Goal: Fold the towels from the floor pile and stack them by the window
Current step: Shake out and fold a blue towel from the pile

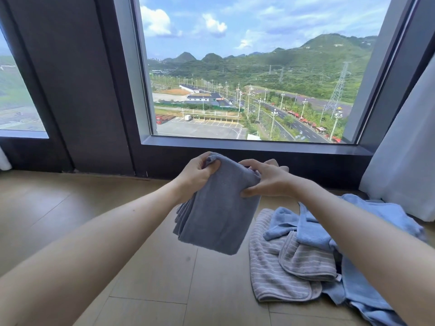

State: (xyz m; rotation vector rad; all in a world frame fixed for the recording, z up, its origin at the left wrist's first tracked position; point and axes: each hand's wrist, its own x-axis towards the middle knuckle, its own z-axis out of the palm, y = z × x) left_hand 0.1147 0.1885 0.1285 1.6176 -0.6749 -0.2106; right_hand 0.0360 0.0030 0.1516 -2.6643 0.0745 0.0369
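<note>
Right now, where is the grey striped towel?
Head view, lower right: the grey striped towel lies on the wooden floor, touching the crumpled light blue towel.

The blue towel [360, 302] runs off the bottom edge — partly hidden under the right forearm [376, 252].

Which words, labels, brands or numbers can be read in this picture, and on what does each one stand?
None can be read.
The red sign on a building outside: too small.
The white marks on the hill: too blurred.
No print shows on the gray towel, striped towel or blue towels.
</note>
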